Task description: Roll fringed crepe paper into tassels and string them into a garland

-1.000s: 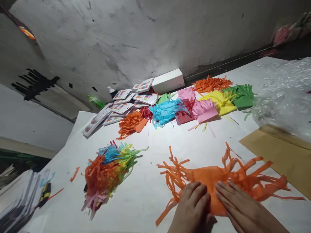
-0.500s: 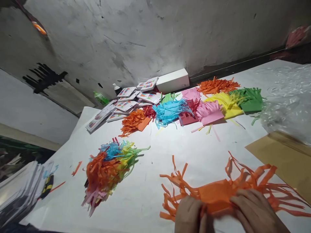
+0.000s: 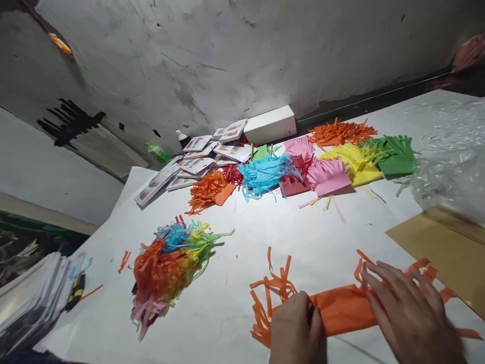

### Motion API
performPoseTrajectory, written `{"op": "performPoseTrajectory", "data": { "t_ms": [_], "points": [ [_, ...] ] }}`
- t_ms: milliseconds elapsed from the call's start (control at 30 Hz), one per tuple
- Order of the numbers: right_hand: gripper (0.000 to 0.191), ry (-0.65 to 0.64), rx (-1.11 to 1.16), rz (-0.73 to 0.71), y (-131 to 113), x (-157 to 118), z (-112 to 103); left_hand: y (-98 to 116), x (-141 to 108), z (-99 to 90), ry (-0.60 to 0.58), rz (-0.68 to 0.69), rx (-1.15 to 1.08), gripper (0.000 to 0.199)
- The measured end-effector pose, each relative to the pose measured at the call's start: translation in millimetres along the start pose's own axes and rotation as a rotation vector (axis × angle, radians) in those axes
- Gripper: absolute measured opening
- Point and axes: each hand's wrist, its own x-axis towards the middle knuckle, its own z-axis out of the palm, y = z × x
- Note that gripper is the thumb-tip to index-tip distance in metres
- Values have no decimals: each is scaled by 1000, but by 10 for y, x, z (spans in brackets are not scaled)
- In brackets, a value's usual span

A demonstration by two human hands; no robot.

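Note:
An orange tissue paper piece [image 3: 343, 309], with fringe at both ends and a plain band in the middle, lies on the white table at the lower right. My left hand [image 3: 295, 328] is closed on its left part, fingers curled where the fringe meets the band. My right hand [image 3: 411, 308] lies over the right fringe with fingers spread, palm down, hiding much of the strips. Orange strips stick out beyond both hands. To the left rests a pile of bundled fringes [image 3: 162, 273] in orange, blue, yellow, green and pink.
Folded fringed papers [image 3: 265, 174] in several colours line the back, beside stacked printed packets [image 3: 197, 165] and a white box [image 3: 271, 125]. Clear plastic [image 3: 454, 177] and a brown sheet [image 3: 439, 253] lie at right. A plastic-wrapped stack [image 3: 34, 298] stands at left.
My right hand has opened from its grip, moving up and right over the fringe. The orange band lies flatter, and my left hand has shifted slightly up.

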Motion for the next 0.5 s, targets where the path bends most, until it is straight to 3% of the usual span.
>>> {"op": "performPoseTrajectory", "data": {
  "t_ms": [100, 200, 267, 333, 400, 500],
  "points": [
    [33, 10, 191, -311, -17, -21, -81, -13, -7, 15, 25, 12, -4, 16],
    [38, -22, 321, -369, -115, -43, -48, -96, -43, 52, 82, 75, -123, 13],
    [39, -37, 332, -335, -161, -69, 9, -158, -83, 100, 254, 193, -225, 20],
    [36, -42, 328, -331, -175, -93, 47, -186, -120, 168, 531, 384, -234, 32],
    [33, -3, 312, -327, -179, -98, 46, -169, -137, 245, 767, 571, -150, 27],
    [30, 57, 326, -304, -221, -62, -18, -119, -123, 345, 840, 706, -60, 12]
  ]
}}
